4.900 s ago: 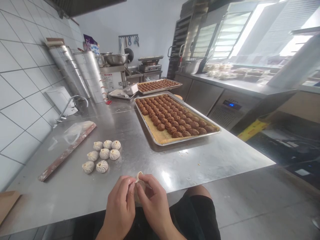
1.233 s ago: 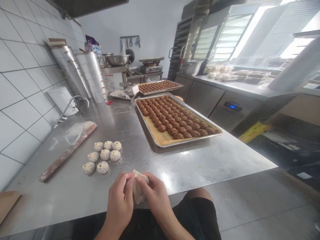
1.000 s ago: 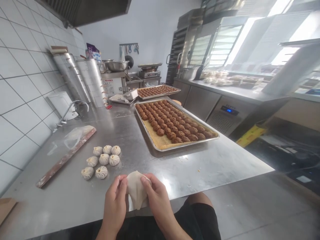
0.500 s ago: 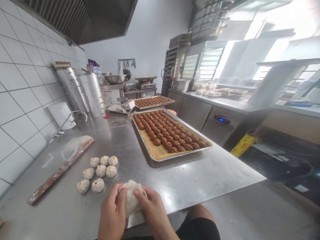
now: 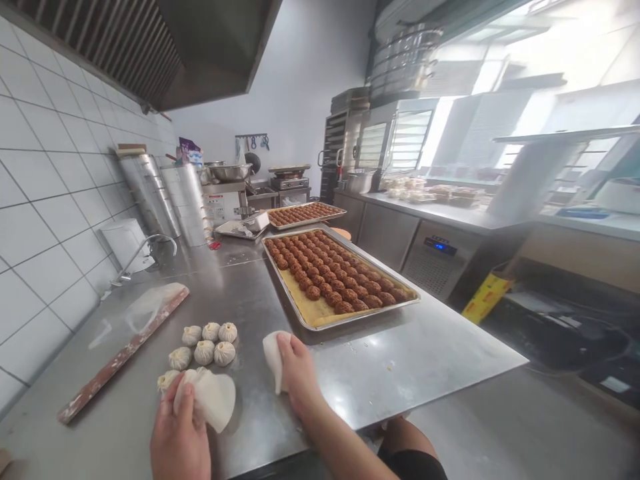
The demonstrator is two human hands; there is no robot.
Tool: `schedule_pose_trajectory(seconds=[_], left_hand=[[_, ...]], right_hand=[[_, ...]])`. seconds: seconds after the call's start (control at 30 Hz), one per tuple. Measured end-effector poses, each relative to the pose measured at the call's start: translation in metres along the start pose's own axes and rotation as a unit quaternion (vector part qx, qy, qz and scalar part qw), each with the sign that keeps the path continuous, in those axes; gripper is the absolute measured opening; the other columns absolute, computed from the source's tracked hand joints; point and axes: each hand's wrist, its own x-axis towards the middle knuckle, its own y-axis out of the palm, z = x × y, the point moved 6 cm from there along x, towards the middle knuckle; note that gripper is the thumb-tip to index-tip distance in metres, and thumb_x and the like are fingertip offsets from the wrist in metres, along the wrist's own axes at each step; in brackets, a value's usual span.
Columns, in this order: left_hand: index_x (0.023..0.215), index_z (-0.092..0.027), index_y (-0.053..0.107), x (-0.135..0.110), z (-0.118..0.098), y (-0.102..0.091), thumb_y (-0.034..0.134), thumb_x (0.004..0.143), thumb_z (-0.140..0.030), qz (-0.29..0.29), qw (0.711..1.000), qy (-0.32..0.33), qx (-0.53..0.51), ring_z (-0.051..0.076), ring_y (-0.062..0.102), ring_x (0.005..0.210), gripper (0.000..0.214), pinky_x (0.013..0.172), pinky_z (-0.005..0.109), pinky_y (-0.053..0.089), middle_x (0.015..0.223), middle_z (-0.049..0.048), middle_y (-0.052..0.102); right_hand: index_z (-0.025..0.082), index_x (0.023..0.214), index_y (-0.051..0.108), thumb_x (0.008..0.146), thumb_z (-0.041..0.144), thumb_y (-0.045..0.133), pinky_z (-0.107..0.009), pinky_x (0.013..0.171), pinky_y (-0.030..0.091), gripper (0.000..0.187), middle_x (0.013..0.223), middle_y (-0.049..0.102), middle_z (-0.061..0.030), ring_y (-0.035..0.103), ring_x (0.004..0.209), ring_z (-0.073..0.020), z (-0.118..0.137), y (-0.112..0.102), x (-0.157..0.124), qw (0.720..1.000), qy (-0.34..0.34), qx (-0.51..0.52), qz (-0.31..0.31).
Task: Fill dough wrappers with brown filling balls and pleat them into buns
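Note:
My left hand (image 5: 181, 433) pinches a thin round dough wrapper (image 5: 213, 398) low over the steel counter, just in front of the finished dumplings. My right hand (image 5: 297, 372) grips a second pale dough wrapper (image 5: 273, 357) a little to the right, near the front edge of the tray. Several pleated white dumplings (image 5: 204, 347) sit in a cluster on the counter to the left of my right hand. A large metal tray (image 5: 306, 311) lined with yellow paper holds rows of brown filling balls (image 5: 332, 279) just beyond my right hand.
A floured wooden board (image 5: 127, 343) lies at the left by the tiled wall, with a tap (image 5: 143, 250) behind it. A second tray of balls (image 5: 303, 214), a mixer and stacked steel containers (image 5: 170, 193) stand at the back. The counter ends at the right (image 5: 500, 363).
My hands, held together on one piece of dough, have parted: the left moved down-left, the right stayed near the tray, each with a wrapper. The view has tilted upward.

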Motion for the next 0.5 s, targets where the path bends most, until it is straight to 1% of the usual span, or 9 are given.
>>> schedule_pose_trajectory(seconds=[0.1,0.13,0.2,0.27,0.3,0.33,0.4,0.43,0.5], left_hand=[[0.138,-0.028,0.056,0.013,0.005,-0.012,0.062,0.092,-0.059,-0.014,0.993,-0.088,-0.079,0.028,0.069,0.12,0.056,0.088,0.034,0.062,0.137,0.0086,0.068],[0.139,-0.028,0.056,0.014,0.003,-0.01,0.064,0.091,-0.059,0.008,0.988,-0.113,-0.101,0.028,0.067,0.124,0.057,0.091,0.035,0.061,0.137,0.0082,0.068],[0.138,-0.025,0.058,0.008,-0.01,-0.001,0.069,0.087,-0.06,0.092,0.983,-0.122,-0.105,0.03,0.066,0.126,0.063,0.096,0.037,0.06,0.135,0.0094,0.069],[0.137,-0.023,0.06,-0.002,-0.026,0.007,0.072,0.084,-0.061,0.178,0.977,-0.091,-0.08,0.031,0.066,0.125,0.067,0.1,0.04,0.059,0.135,0.0114,0.069],[0.138,-0.023,0.06,-0.008,-0.033,0.01,0.071,0.085,-0.062,0.206,0.973,-0.073,-0.075,0.031,0.066,0.125,0.067,0.101,0.041,0.058,0.135,0.012,0.069],[0.137,-0.023,0.061,-0.012,-0.039,0.011,0.07,0.086,-0.062,0.227,0.97,-0.06,-0.071,0.031,0.067,0.123,0.065,0.101,0.041,0.058,0.134,0.0121,0.07],[0.132,-0.023,0.064,-0.016,-0.042,0.013,0.068,0.087,-0.062,0.25,0.965,-0.054,-0.057,0.03,0.072,0.113,0.06,0.095,0.04,0.061,0.129,0.0116,0.072],[0.129,-0.023,0.066,-0.017,-0.041,0.013,0.067,0.087,-0.062,0.26,0.963,-0.055,-0.04,0.029,0.074,0.104,0.058,0.089,0.039,0.063,0.124,0.0111,0.074],[0.122,-0.022,0.071,-0.016,-0.037,0.015,0.066,0.088,-0.062,0.277,0.96,-0.038,0.009,0.027,0.075,0.093,0.052,0.081,0.037,0.064,0.118,0.0104,0.076]], right_hand=[[0.016,0.096,0.069,0.093,0.056,0.051,-0.041,0.082,0.056,0.044,0.094,0.073,-0.0114,0.068,0.093,-0.0289,0.023,0.0,0.036,0.998,-0.058,-0.035,-0.013],[0.016,0.106,0.069,0.089,0.055,0.059,-0.045,0.095,0.054,0.044,0.109,0.073,-0.0146,0.066,0.108,-0.032,0.03,-0.001,0.04,0.996,-0.078,-0.044,-0.019],[0.017,0.121,0.068,0.078,0.051,0.076,-0.05,0.116,0.04,0.055,0.138,0.063,-0.0177,0.051,0.137,-0.0357,0.043,-0.002,0.031,0.99,-0.125,-0.06,-0.014],[0.021,0.124,0.069,0.079,0.053,0.078,-0.05,0.12,0.035,0.055,0.145,0.061,-0.0154,0.047,0.143,-0.0345,0.046,0.004,0.005,0.985,-0.151,-0.061,0.056],[0.022,0.12,0.071,0.084,0.057,0.072,-0.05,0.116,0.04,0.051,0.138,0.066,-0.0141,0.055,0.135,-0.033,0.041,0.009,-0.011,0.985,-0.12,-0.037,0.119],[0.021,0.113,0.073,0.089,0.061,0.065,-0.047,0.106,0.049,0.048,0.126,0.072,-0.0134,0.064,0.121,-0.0312,0.032,0.016,-0.027,0.98,-0.053,0.009,0.191],[0.018,0.094,0.074,0.092,0.066,0.058,-0.037,0.079,0.055,0.052,0.096,0.076,-0.0104,0.07,0.088,-0.0247,0.014,0.026,-0.058,0.945,0.099,0.122,0.285],[0.017,0.085,0.071,0.089,0.065,0.062,-0.03,0.068,0.052,0.05,0.082,0.073,-0.0071,0.067,0.073,-0.02,0.007,0.028,-0.068,0.929,0.152,0.167,0.293],[0.016,0.077,0.067,0.081,0.057,0.077,-0.022,0.059,0.041,0.043,0.069,0.067,-0.0012,0.056,0.06,-0.0126,0.001,0.026,-0.075,0.925,0.181,0.209,0.259]])
